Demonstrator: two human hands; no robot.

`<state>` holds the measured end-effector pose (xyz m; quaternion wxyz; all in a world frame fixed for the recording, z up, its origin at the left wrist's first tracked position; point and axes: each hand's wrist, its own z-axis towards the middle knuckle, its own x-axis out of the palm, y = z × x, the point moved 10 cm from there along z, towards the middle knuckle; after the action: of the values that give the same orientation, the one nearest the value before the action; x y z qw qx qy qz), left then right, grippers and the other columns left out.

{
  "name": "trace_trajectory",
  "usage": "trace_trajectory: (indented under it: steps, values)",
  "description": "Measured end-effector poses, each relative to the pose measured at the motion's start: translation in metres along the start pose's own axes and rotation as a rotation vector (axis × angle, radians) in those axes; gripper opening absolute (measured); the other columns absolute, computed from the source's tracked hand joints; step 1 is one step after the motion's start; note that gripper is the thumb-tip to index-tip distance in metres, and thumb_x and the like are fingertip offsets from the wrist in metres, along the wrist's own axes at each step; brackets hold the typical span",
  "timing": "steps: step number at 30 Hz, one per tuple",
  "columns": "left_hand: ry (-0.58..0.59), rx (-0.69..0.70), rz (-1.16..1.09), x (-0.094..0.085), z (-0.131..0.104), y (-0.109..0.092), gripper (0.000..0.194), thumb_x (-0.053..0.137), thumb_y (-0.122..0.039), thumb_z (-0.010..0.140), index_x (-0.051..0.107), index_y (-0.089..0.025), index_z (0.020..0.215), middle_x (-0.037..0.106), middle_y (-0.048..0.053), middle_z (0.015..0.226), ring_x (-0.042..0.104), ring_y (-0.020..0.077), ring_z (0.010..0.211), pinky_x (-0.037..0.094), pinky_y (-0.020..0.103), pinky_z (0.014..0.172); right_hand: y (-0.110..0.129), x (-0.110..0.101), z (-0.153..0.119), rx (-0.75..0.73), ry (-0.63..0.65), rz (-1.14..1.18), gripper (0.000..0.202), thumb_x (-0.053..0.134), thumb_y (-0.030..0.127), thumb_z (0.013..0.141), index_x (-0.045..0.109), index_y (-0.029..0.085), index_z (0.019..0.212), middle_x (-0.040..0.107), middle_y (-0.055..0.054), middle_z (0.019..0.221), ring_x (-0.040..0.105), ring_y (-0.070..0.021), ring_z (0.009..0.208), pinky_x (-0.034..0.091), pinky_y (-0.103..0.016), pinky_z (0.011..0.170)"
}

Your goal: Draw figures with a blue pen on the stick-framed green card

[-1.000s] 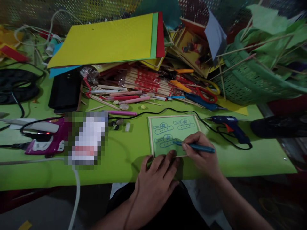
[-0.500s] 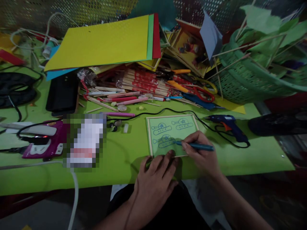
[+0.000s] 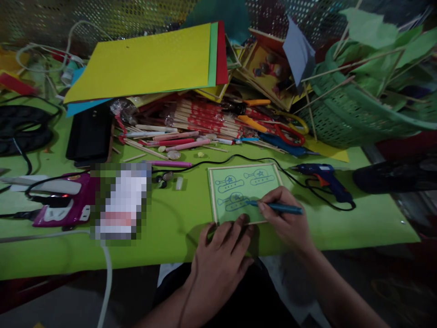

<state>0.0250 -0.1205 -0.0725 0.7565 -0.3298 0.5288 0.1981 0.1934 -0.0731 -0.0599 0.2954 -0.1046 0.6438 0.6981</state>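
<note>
My right hand (image 3: 287, 218) pinches a blue-green felt-tip pen (image 3: 285, 208), its tip at the lower tank drawing on a light green card (image 3: 254, 193). Thin wooden sticks frame the card's edges. Three tank outlines with stars and dots are drawn on it in blue. My left hand (image 3: 223, 246) lies palm down at the card's lower edge, fingers stretched out, fingertips touching that edge. To the right of the card rests a blue glue gun (image 3: 324, 175) with an orange trigger.
Behind the card lie wooden sticks and pens (image 3: 177, 141), scissors (image 3: 290, 134) and coloured sheets (image 3: 146, 59). A green basket (image 3: 358, 114) stands back right. On the left are a purple power strip (image 3: 64, 205), a black phone (image 3: 90, 134) and a blurred-out device (image 3: 123, 200). A black cord (image 3: 218, 161) runs behind the card.
The pen and right hand have shifted very slightly, the pen's back end a little to the left. My left hand and the card keep their places.
</note>
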Motion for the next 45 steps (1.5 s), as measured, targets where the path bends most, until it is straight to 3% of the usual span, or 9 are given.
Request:
trace_trajectory:
  steps: [15, 18, 24, 31, 37, 42, 45]
  values:
    - [0.003, 0.004, 0.012, -0.002, 0.000, -0.001, 0.055, 0.064, -0.052, 0.096, 0.055, -0.032, 0.147, 0.053, -0.006, 0.156, 0.049, 0.0211, 0.126, 0.038, 0.040, 0.105, 0.000, -0.001, -0.001, 0.003, -0.003, 0.024, 0.016, 0.070, 0.029, 0.087, 0.058, 0.023, 0.078, 0.059, 0.003, 0.064, 0.053, -0.0142, 0.054, 0.042, -0.026, 0.051]
    - [-0.005, -0.007, 0.001, -0.005, 0.001, 0.000, 0.054, 0.064, -0.051, 0.096, 0.056, -0.031, 0.146, 0.053, -0.006, 0.157, 0.050, 0.0209, 0.126, 0.037, 0.041, 0.106, -0.007, -0.009, -0.004, 0.027, -0.085, 0.087, 0.013, 0.071, 0.030, 0.089, 0.061, 0.023, 0.084, 0.062, 0.002, 0.071, 0.058, -0.0153, 0.061, 0.046, -0.027, 0.056]
    - [-0.040, -0.018, -0.040, -0.008, 0.001, 0.003, 0.052, 0.063, -0.049, 0.098, 0.056, -0.030, 0.145, 0.056, -0.004, 0.154, 0.051, 0.0198, 0.124, 0.033, 0.041, 0.107, -0.026, -0.041, -0.010, 0.059, -0.394, 0.407, 0.021, 0.077, 0.033, 0.086, 0.064, 0.023, 0.098, 0.065, 0.000, 0.083, 0.068, -0.0191, 0.073, 0.050, -0.032, 0.064]
    - [-0.021, -0.042, -0.101, -0.006, -0.001, 0.004, 0.054, 0.063, -0.049, 0.098, 0.054, -0.030, 0.147, 0.051, -0.006, 0.158, 0.053, 0.0203, 0.126, 0.029, 0.045, 0.111, -0.050, -0.070, -0.013, 0.115, -0.541, 0.505, 0.022, 0.083, 0.028, 0.078, 0.069, 0.023, 0.094, 0.064, 0.001, 0.085, 0.063, -0.0148, 0.067, 0.051, -0.032, 0.067]
    - [-0.002, -0.002, -0.088, -0.010, -0.001, 0.000, 0.053, 0.057, -0.049, 0.101, 0.052, -0.028, 0.149, 0.051, -0.004, 0.159, 0.050, 0.0204, 0.134, 0.020, 0.044, 0.121, -0.076, -0.075, -0.016, 0.193, -0.483, 0.586, 0.024, 0.089, 0.027, 0.072, 0.073, 0.022, 0.089, 0.066, 0.001, 0.082, 0.061, -0.0136, 0.067, 0.054, -0.030, 0.070]
    - [0.033, 0.135, -0.067, -0.003, 0.007, -0.021, 0.054, 0.051, -0.051, 0.104, 0.050, -0.025, 0.151, 0.049, -0.001, 0.161, 0.038, 0.0216, 0.148, 0.001, 0.045, 0.129, -0.081, -0.072, -0.012, 0.204, -0.404, 0.699, 0.017, 0.083, 0.028, 0.078, 0.076, 0.022, 0.092, 0.065, 0.000, 0.074, 0.059, -0.0132, 0.068, 0.054, -0.026, 0.069]
    - [0.046, 0.191, -0.068, 0.006, 0.013, -0.033, 0.059, 0.053, -0.052, 0.102, 0.047, -0.024, 0.153, 0.044, 0.004, 0.163, 0.033, 0.0243, 0.153, 0.003, 0.047, 0.129, -0.082, -0.072, -0.012, 0.201, -0.380, 0.741, 0.013, 0.079, 0.028, 0.081, 0.077, 0.023, 0.093, 0.065, 0.000, 0.075, 0.059, -0.0129, 0.067, 0.054, -0.026, 0.071]
